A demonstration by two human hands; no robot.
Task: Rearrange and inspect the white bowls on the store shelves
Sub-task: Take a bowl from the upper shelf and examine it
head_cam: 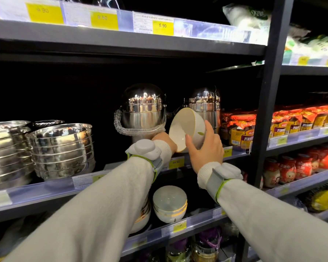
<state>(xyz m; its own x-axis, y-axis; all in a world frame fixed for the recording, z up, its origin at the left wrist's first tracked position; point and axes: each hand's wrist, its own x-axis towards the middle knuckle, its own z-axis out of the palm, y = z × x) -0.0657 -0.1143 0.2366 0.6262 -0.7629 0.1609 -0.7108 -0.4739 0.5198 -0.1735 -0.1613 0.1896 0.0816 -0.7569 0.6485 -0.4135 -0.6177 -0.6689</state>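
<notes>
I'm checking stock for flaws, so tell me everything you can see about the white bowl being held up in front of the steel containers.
The white bowl with a thin gold rim looks like glossy ceramic, with a small green leaf mark on its outer wall. It is tipped on its side, opening facing left, its inside plain white and empty. The right hand grips its lower wall and rim; the left hand sits largely hidden behind its lower left edge. No chips or cracks show.
</notes>
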